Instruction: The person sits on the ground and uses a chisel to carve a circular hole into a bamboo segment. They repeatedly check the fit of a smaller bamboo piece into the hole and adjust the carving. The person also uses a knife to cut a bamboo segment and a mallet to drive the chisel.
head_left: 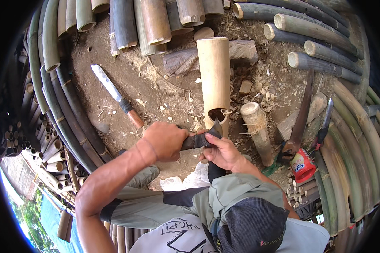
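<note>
My left hand (166,141) is closed in a fist round the dark handle of a knife-like tool (193,142). My right hand (222,151) grips the tool's other end, thumb on top, near its dark pointed tip. That tip lies at the lower end of a pale, peeled bamboo tube (214,76), over the rim of a rounded opening cut in its wall. A small curled shaving sits at the opening's right edge. The tube's far end leans on a wooden block (181,61). Fingers hide part of the tool.
A machete (116,95) lies on the ground at left. To the right are a short wooden mallet-like piece (257,130), a handsaw (300,114), a sheathed knife (324,122) and a red packet (303,165). Bamboo poles (321,25) surround the chip-strewn dirt.
</note>
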`<state>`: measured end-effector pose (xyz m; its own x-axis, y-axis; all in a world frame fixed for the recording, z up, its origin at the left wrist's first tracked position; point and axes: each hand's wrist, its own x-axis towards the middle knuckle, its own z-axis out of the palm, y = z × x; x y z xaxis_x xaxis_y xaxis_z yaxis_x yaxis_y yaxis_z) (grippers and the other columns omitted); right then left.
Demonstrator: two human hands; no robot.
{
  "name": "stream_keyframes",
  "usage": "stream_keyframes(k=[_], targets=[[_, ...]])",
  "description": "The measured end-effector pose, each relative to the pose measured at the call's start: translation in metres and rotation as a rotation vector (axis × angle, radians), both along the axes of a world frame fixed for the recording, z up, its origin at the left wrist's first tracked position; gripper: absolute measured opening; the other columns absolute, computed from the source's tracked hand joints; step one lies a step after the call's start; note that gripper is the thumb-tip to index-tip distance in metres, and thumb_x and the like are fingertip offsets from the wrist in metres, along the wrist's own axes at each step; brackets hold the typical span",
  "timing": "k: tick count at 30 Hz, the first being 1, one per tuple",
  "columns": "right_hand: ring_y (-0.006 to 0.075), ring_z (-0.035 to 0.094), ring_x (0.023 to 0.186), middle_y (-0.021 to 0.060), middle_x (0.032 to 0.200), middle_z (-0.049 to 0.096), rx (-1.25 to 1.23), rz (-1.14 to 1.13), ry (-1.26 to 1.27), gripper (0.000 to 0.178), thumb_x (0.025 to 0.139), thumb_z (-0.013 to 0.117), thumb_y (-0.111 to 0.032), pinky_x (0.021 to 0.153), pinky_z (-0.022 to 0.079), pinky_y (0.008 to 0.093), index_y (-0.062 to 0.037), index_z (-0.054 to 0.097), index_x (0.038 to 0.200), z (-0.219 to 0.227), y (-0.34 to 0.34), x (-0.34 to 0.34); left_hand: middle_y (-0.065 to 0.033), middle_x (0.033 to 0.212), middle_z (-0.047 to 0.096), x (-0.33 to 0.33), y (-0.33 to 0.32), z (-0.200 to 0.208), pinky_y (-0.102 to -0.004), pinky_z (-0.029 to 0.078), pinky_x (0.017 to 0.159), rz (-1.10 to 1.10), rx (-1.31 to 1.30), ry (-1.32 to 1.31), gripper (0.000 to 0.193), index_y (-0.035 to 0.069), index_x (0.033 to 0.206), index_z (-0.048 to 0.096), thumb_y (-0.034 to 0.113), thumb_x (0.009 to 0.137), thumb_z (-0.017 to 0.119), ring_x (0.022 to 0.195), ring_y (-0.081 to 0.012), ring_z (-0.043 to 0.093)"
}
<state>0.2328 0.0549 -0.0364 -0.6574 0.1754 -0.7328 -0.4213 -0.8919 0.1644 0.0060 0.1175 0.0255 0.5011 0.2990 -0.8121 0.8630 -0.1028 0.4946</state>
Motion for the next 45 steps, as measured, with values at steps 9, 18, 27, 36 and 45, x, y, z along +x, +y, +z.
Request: stream_keyframes(k=[9,18,27,36,45], targets=[[0.0089,0.055,0.054,0.0095,0.083,0.072,0.412,0.559,-0.662,0.026,0.095,0.058,-0.023,0.054,0.048,0.0234,0.0009,0.068,0.099,0.008,0.006,0.012,-0.0240,0.086,0.068,0.056,-0.096,-0.036,-0.0481,0.054,0.079,0.703,-0.254,-0.130,0.047,0.007,0.114,0.060,0.022,0.070,0.071,0.084,-0.0414,0.068],[0.0375,0.067,0.070,0.0167,0.074,0.069,0.895,0.827,-1.153,0.032,0.097,0.050,-0.026,0.068,0.052,0.0449,0.0007,0.064,0.087,0.001,-0.014,0.017,-0.0279,0.091,0.068,0.126,-0.128,-0.037,-0.0419,0.053,0.080,1.143,-0.263,-0.177,0.068,-0.002,0.130,0.054,0.027,0.072,0.075,0.089,-0.0409,0.069],[0.0207,0.069,0.073,0.0178,0.102,0.068,0.477,0.256,-0.381,0.025,0.102,0.049,-0.023,0.064,0.056,0.0320,0.0007,0.055,0.109,-0.002,0.007,-0.044,-0.0147,0.085,0.072,0.007,-0.074,-0.045,-0.0395,0.058,0.069,0.663,0.237,0.107,0.041,0.008,0.101,0.072,0.037,0.072,0.078,0.073,-0.0293,0.071],[0.0249,0.072,0.089,0.0157,0.109,0.069,0.029,-0.535,0.069,0.031,0.105,0.040,-0.026,0.088,0.058,0.0421,-0.0033,0.057,0.118,0.000,0.028,-0.022,-0.0104,0.080,0.072,0.057,0.093,0.026,-0.0380,0.057,0.064,-0.253,0.216,0.171,0.015,0.009,0.078,0.074,0.022,0.082,0.068,0.074,-0.0248,0.072],[0.0175,0.070,0.075,0.0068,0.097,0.073,-0.045,-0.600,0.181,0.036,0.105,0.041,-0.035,0.086,0.057,0.0404,-0.0100,0.062,0.119,-0.004,0.026,-0.020,-0.0067,0.084,0.074,0.075,0.108,0.031,-0.0340,0.055,0.066,-0.484,0.315,0.194,0.012,0.013,0.084,0.076,0.022,0.083,0.068,0.081,-0.0206,0.072]])
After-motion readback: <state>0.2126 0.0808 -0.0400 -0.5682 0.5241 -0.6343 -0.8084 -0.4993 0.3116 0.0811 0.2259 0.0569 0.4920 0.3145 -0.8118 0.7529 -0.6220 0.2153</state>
